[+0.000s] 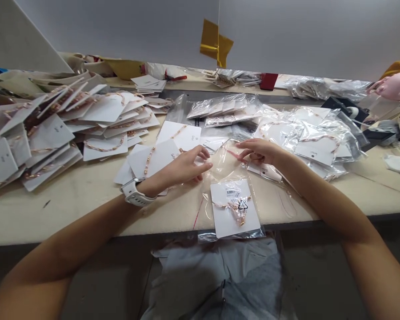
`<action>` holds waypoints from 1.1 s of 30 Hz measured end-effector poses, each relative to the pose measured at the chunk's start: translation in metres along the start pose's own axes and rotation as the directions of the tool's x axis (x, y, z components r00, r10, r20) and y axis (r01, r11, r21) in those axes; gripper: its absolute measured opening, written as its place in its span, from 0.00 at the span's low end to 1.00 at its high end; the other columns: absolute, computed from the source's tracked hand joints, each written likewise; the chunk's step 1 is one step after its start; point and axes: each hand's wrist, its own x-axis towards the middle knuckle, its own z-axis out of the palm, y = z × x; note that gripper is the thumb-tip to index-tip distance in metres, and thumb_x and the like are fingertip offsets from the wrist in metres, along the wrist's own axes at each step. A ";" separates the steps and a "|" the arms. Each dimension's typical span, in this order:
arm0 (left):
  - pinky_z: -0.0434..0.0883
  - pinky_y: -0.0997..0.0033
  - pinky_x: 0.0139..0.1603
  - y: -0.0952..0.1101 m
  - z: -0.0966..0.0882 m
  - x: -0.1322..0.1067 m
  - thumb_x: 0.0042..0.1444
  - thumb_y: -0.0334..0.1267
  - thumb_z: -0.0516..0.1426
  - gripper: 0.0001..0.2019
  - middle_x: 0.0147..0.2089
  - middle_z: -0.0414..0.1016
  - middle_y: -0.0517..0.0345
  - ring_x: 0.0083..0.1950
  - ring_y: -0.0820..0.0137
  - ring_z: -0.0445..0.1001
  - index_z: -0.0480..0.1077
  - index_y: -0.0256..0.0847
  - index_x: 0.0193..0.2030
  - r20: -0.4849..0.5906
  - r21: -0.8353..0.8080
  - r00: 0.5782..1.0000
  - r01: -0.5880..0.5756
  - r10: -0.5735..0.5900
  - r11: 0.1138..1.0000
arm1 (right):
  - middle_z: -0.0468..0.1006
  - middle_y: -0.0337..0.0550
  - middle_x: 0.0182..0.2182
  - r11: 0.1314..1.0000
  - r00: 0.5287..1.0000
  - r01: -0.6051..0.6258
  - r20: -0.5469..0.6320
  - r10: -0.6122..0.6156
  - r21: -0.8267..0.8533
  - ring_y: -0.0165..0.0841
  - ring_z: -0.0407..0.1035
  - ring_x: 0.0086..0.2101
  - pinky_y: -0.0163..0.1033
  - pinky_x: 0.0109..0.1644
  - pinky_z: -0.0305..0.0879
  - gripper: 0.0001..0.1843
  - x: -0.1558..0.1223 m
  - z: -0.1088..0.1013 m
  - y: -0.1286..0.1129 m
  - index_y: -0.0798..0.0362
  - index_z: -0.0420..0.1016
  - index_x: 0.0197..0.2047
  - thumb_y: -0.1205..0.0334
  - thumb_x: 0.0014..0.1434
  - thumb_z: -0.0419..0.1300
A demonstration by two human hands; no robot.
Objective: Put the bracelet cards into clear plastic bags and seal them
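A clear plastic bag (pixel 255 218) lies at the table's front edge. Inside it is a white card (pixel 220 222) with a beaded bracelet in pink and gold. My left hand (pixel 190 165) is at the left of the bag's upper end, fingers curved and apart, nothing visible between them. A white watch is on that wrist. My right hand (pixel 262 152) hovers at the upper right of the bag, fingertips closed on a thin pink strip (pixel 233 154). Under my left forearm are loose cards with bracelets (pixel 153 160).
Carded bracelets (pixel 106 106) are heaped on the left. Bagged ones (pixel 320 138) pile up on the right, with more bags (pixel 223 106) behind my hands. Another pink strip (pixel 198 214) lies left of the bag. A grey panel (pixel 136 31) stands at the back.
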 end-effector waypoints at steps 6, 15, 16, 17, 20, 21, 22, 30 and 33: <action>0.70 0.74 0.34 -0.010 0.007 0.004 0.58 0.47 0.57 0.14 0.51 0.71 0.54 0.36 0.74 0.69 0.67 0.43 0.47 -0.029 -0.067 0.972 -0.234 0.233 0.970 | 0.76 0.42 0.23 0.987 0.985 0.158 0.064 -0.160 0.026 0.17 0.45 0.13 0.28 0.13 0.43 0.05 -0.010 -0.003 -0.005 0.56 0.73 0.35 0.63 0.61 0.61; 0.59 0.77 0.21 0.012 0.002 0.000 0.49 0.49 0.66 0.34 0.52 0.69 0.47 0.25 0.81 0.60 0.58 0.41 0.60 -0.017 -0.470 0.994 -0.104 0.109 0.876 | 0.73 0.35 0.16 0.803 0.796 0.583 0.113 -0.595 0.119 0.16 0.44 0.11 0.29 0.14 0.35 0.15 -0.041 -0.017 -0.033 0.54 0.72 0.31 0.52 0.50 0.69; 0.56 0.78 0.20 0.015 -0.001 0.000 0.51 0.49 0.65 0.32 0.47 0.72 0.51 0.24 0.82 0.58 0.61 0.42 0.59 0.026 -0.493 0.990 -0.105 0.136 0.863 | 0.72 0.34 0.16 0.784 0.775 0.611 0.117 -0.621 0.111 0.16 0.44 0.12 0.30 0.14 0.35 0.16 -0.046 -0.018 -0.038 0.54 0.72 0.31 0.52 0.50 0.69; 0.53 0.78 0.20 0.018 -0.004 -0.001 0.51 0.48 0.65 0.29 0.41 0.72 0.54 0.23 0.82 0.55 0.64 0.43 0.58 0.044 -0.518 0.987 -0.112 0.158 0.848 | 0.72 0.34 0.16 0.766 0.756 0.635 0.125 -0.642 0.100 0.16 0.45 0.12 0.30 0.14 0.36 0.16 -0.051 -0.018 -0.042 0.54 0.72 0.31 0.51 0.50 0.69; 0.47 0.78 0.19 0.029 -0.014 -0.005 0.50 0.45 0.66 0.20 0.31 0.65 0.62 0.22 0.83 0.49 0.73 0.43 0.50 0.001 -0.585 0.982 -0.152 0.189 0.797 | 0.72 0.34 0.17 0.726 0.716 0.687 0.132 -0.686 0.045 0.16 0.46 0.12 0.31 0.14 0.38 0.16 -0.069 -0.021 -0.053 0.55 0.74 0.31 0.51 0.51 0.68; 0.46 0.77 0.19 0.033 -0.016 -0.007 0.49 0.44 0.67 0.17 0.29 0.63 0.62 0.21 0.83 0.48 0.76 0.43 0.45 -0.005 -0.598 0.981 -0.159 0.194 0.786 | 0.72 0.35 0.17 0.718 0.710 0.696 0.122 -0.693 0.025 0.16 0.47 0.12 0.31 0.14 0.38 0.15 -0.076 -0.022 -0.056 0.55 0.74 0.32 0.51 0.51 0.68; 0.46 0.77 0.19 0.037 -0.018 -0.010 0.47 0.44 0.67 0.16 0.28 0.61 0.63 0.21 0.83 0.48 0.77 0.42 0.42 -0.007 -0.609 0.980 -0.162 0.198 0.777 | 0.72 0.35 0.17 0.715 0.710 0.699 0.109 -0.696 0.005 0.16 0.47 0.12 0.31 0.14 0.38 0.15 -0.083 -0.024 -0.058 0.55 0.75 0.32 0.51 0.51 0.68; 0.50 0.80 0.16 0.079 -0.016 -0.054 0.49 0.39 0.65 0.08 0.25 0.61 0.65 0.19 0.85 0.51 0.72 0.41 0.25 -0.213 -0.545 0.910 -0.413 0.356 0.729 | 0.63 0.31 0.14 0.695 0.692 0.714 -0.065 -0.719 -0.084 0.16 0.43 0.13 0.32 0.16 0.34 0.11 -0.149 -0.039 -0.065 0.54 0.76 0.32 0.55 0.52 0.68; 0.53 0.81 0.14 0.096 -0.014 -0.076 0.51 0.37 0.62 0.07 0.28 0.69 0.63 0.16 0.86 0.55 0.71 0.41 0.25 -0.342 -0.383 0.835 -0.543 0.432 0.747 | 0.59 0.31 0.13 0.654 0.644 0.743 -0.113 -0.757 -0.142 0.18 0.44 0.13 0.32 0.16 0.35 0.11 -0.182 -0.039 -0.069 0.52 0.77 0.32 0.54 0.52 0.68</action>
